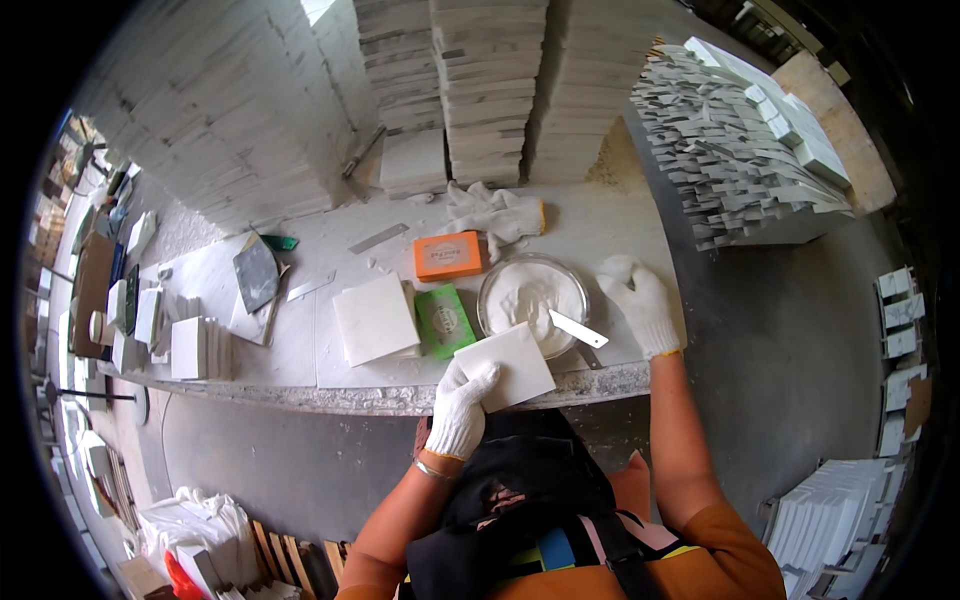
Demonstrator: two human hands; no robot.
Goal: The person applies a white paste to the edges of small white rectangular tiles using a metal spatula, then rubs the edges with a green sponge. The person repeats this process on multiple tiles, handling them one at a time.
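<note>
My left hand (pixel 462 408), in a white knit glove, grips a square white tile (pixel 512 372) by its lower left edge, at the table's front edge. The tile overlaps the near rim of a round bowl (pixel 482 323) of white paste or powder (pixel 530 292). A flat white scraper (pixel 577 328) lies across the bowl's right side. To the right of the bowl, my gloved right hand (pixel 638 302) is over the table with thumb and fingers apart, nothing visible in it. Left of the bowl are a green block (pixel 445 318), an orange box (pixel 447 256) and white tiles (pixel 375 318).
Behind the bowl lie spare white gloves (pixel 495 213). Tall stacks of white slabs (pixel 490 90) line the table's back. Metal strips (pixel 378 238), a dark grey stone piece (pixel 257 275) and small tile stacks (pixel 190 348) sit at left. A large strip pile (pixel 730 150) stands far right.
</note>
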